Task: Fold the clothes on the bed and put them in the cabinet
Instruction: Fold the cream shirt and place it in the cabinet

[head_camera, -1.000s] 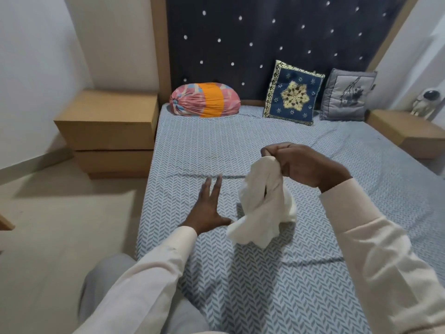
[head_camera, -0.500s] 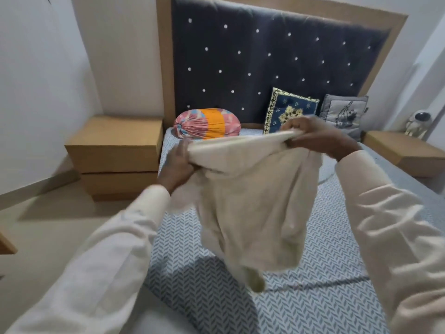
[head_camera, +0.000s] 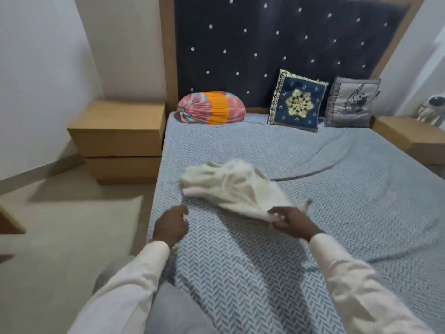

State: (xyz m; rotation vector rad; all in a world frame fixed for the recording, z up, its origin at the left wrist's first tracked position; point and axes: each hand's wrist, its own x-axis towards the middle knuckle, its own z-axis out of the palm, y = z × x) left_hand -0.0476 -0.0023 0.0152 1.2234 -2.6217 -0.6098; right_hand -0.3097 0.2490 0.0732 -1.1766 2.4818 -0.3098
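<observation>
Head: cloth [head_camera: 231,186] in right hand [head_camera: 289,222]

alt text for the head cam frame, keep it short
A crumpled cream garment lies on a blue-patterned bed; the person's right hand pinches its near edge, the left hand, curled and blurred, is beside it. A bolster, a blue cushion and a grey cushion sit by the dark headboard.

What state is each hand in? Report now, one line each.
Left hand: fingers curled, blurred; cannot tell if it holds anything.
Right hand: closed, pinching the cream garment at its near edge.
</observation>
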